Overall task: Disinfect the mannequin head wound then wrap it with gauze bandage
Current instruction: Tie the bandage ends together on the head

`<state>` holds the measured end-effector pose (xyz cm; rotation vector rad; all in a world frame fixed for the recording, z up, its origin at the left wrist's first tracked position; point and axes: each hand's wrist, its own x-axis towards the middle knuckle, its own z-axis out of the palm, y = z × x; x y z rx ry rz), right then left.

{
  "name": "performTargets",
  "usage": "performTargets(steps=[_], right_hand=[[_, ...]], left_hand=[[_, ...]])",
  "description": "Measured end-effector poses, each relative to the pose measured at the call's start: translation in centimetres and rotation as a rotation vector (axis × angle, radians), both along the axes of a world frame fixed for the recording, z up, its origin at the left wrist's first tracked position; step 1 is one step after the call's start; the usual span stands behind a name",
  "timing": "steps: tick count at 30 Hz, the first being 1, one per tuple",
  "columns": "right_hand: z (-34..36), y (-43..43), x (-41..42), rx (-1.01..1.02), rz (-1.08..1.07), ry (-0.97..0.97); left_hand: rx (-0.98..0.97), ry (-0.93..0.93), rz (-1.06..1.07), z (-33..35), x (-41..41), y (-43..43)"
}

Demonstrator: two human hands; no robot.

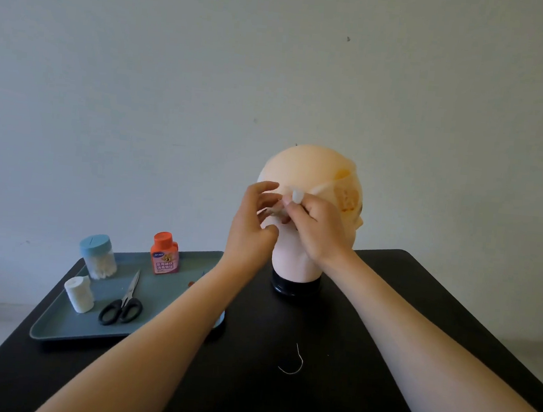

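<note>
The mannequin head (306, 166) stands on a black base on the table, facing right, so I see its back and side. A thin gauze bandage (326, 186) runs around it over a yellow-stained patch (346, 196) at the forehead side. My right hand (317, 229) pinches the white bandage end (297, 195) against the back of the head. My left hand (255, 224) is right beside it, fingers curled at the same spot and touching the bandage ends. The knot area itself is partly hidden by my fingers.
A grey-blue tray (65, 329) at the left holds a cotton swab jar (97, 256), an orange disinfectant bottle (165, 254), a gauze roll (79, 294) and black scissors (123, 304). A loose thread (294, 364) lies on the black table (279, 403).
</note>
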<state>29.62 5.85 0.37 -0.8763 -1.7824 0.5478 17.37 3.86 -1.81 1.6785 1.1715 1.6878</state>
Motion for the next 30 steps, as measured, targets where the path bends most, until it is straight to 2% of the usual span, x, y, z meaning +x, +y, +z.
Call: performTargets(steps=[2,5,10,13,17,20,30], right_hand=[[0.2,0.1,0.1,-0.009,0.034,-0.009],[0.4,-0.1,0.5,0.025,0.085,-0.043],[0.2,0.2,1.2,0.169,-0.015,-0.304],[0.2,-0.2,0.9,0.32,-0.117,-0.385],[0.1,-0.5,0.1,0.345,-0.089,-0.484],[0.0,-0.6,0.0,0.479,-0.163,-0.592],[-0.4,-0.9,-0.9,0.707,-0.499,-0.484]], left_hand=[[0.029,0.128,0.058,0.0,-0.3,0.6],[0.073,0.201,0.103,0.3,-1.0,1.4],[0.041,0.19,0.108,0.0,-1.7,1.7],[0.029,0.164,0.088,-0.2,-2.0,1.7],[0.009,0.108,0.069,0.0,-2.6,1.8],[0.006,0.105,0.039,0.3,-2.9,1.8],[-0.05,0.043,0.003,0.4,-3.0,1.4]])
